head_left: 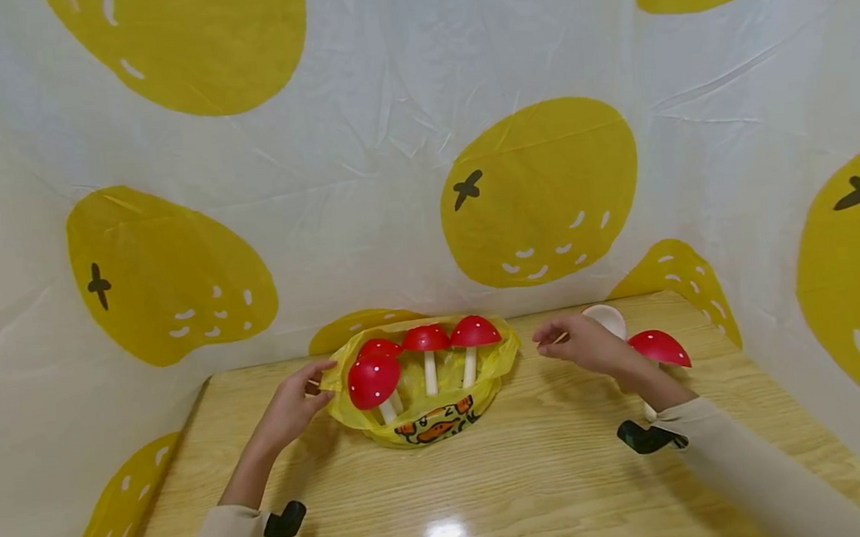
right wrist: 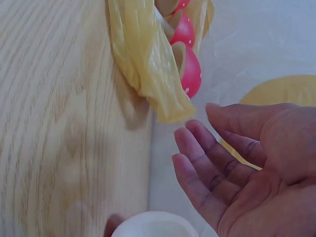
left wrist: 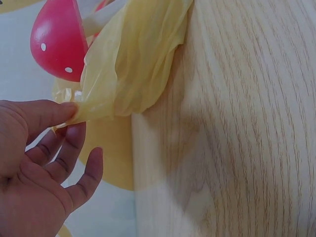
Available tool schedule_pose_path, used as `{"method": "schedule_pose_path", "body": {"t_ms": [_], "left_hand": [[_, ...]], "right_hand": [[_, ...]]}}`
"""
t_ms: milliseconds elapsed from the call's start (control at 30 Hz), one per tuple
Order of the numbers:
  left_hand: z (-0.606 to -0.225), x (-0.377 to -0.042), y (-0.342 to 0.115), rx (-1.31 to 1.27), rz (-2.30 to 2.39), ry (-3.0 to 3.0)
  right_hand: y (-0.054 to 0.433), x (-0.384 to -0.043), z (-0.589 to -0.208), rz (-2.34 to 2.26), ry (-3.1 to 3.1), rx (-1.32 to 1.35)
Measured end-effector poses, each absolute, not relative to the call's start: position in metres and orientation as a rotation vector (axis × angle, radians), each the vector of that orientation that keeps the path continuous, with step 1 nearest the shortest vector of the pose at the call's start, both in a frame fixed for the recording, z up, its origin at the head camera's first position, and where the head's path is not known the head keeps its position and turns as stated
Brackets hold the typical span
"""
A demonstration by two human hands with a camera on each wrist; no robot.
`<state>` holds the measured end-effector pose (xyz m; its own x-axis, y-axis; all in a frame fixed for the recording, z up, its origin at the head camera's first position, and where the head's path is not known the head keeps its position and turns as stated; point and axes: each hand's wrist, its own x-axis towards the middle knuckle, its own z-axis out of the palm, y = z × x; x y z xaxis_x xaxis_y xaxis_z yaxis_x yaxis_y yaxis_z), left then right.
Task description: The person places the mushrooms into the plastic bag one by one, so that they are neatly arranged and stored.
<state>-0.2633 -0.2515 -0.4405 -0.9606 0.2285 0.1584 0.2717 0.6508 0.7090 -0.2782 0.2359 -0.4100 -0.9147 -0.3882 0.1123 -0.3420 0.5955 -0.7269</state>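
Note:
A yellow plastic bag (head_left: 389,436) with a printed cartoon pattern lies spread open at the back of the table. Inside it are several toy mushrooms (head_left: 375,381) with red, white-dotted caps and pale stems. At the bag's left edge, my left hand (head_left: 295,407) pinches the film between thumb and fingers; the left wrist view shows the gripped plastic (left wrist: 96,106) beside a red cap (left wrist: 57,42). My right hand (head_left: 581,341) is just off the bag's right end, fingers loosely bent and holding nothing. In the right wrist view its fingertips are close to the bag's corner (right wrist: 173,108).
Right of the bag, partly behind my right forearm, another red-capped mushroom (head_left: 658,347) stands on the wooden table (head_left: 550,493). A white round object (head_left: 607,319) is beside it. A white sheet with yellow fruit prints (head_left: 540,194) hangs along the table's back and sides.

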Motion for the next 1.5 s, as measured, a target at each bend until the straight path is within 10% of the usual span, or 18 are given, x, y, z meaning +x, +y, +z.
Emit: {"method": "schedule_pose_path", "body": {"t_ms": [1500], "left_hand": [[-0.452,-0.264,-0.252,-0.443,-1.211,-2.765]], "right_hand": [[0.306,-0.296,-0.429,-0.646,3.057,-0.313]]}}
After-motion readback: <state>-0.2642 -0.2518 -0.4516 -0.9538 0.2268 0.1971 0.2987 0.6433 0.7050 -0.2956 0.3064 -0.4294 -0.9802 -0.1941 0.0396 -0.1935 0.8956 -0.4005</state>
